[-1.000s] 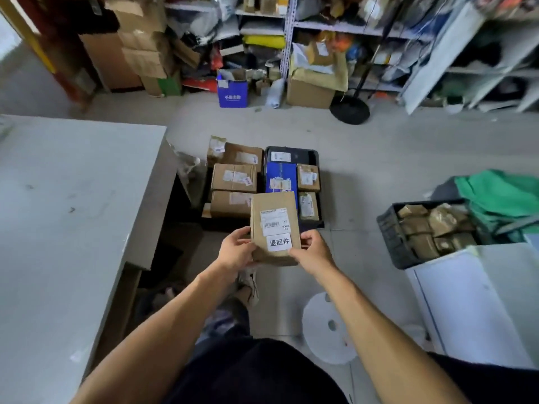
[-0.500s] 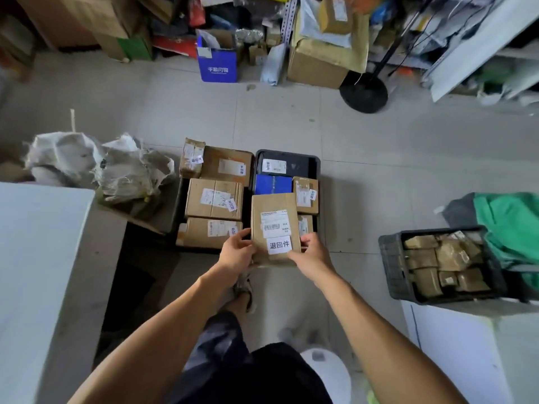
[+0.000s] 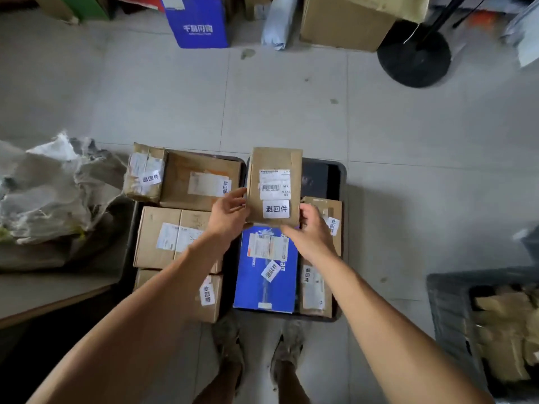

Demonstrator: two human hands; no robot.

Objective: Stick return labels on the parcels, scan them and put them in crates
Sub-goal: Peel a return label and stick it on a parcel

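The fingers point(image 3: 237, 196) of the left hand point(image 3: 226, 217) curl round the left edge of the brown parcel point(image 3: 274, 161), while the right hand point(image 3: 313, 233) pinches its lower right corner from below. The parcel hangs flat and face up over the far end of the right black crate point(image 3: 339, 173), above the blue box point(image 3: 267, 287) lying in it.

It looks like a light, stiff cardboard mailer: it keeps its shape with only two edge grips, so holding the long edges near the bottom seems enough. The kraft surface is matte and creased, likely giving good grip. Its white return label point(image 3: 276, 209) and printed barcode label point(image 3: 272, 185) are smooth paper and best kept uncovered.

The left crate point(image 3: 131, 228) holds taped, dented brown cartons point(image 3: 172, 240), each labelled. Crumpled sacking point(image 3: 55, 188) lies beside it.
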